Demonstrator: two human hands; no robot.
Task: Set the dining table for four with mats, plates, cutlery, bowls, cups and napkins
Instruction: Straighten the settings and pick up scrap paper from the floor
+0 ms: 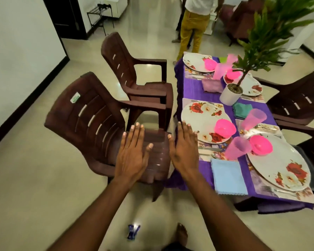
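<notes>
Brown chair [101, 124] under flat left hand [132, 154], seemingly untouched; right hand [185, 151] flat

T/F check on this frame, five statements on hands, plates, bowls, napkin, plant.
1. Both hands, left and right, are open with straight fingers and hold nothing. True.
2. The pink bowl sits on the nearest left-side plate. True.
3. The blue napkin lies on top of a plate. False: it lies flat on the purple cloth, beside the plates.
4. The potted plant stands on the floor. False: its white pot stands on the table, between the settings.
5. The left hand grips a pink cup. False: the cup stands on the table, and the left hand is over the brown chair.
</notes>
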